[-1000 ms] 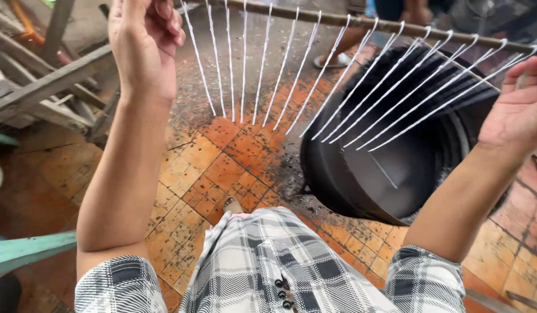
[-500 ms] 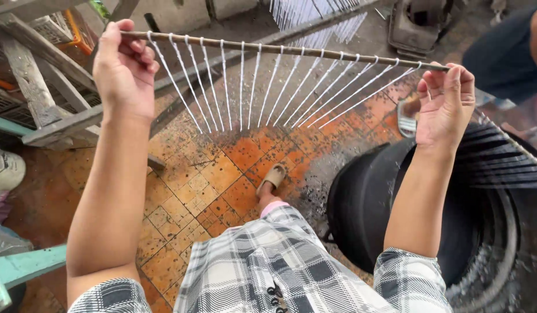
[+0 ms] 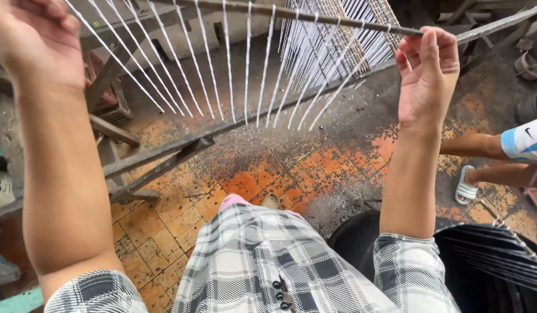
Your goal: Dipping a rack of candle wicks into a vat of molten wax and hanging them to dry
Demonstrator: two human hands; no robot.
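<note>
Head view: the right hand (image 3: 426,72) pinches one end of a thin rod (image 3: 291,14) hung with white strings (image 3: 248,64). The left hand (image 3: 33,37) is at the rod's other end, its grip cut off by the frame's edge. Below the rod lie a tiled floor (image 3: 181,214) and a black tub (image 3: 361,237).

Thin wooden rod (image 3: 315,16); matt white waxy strands (image 3: 247,64).
</note>
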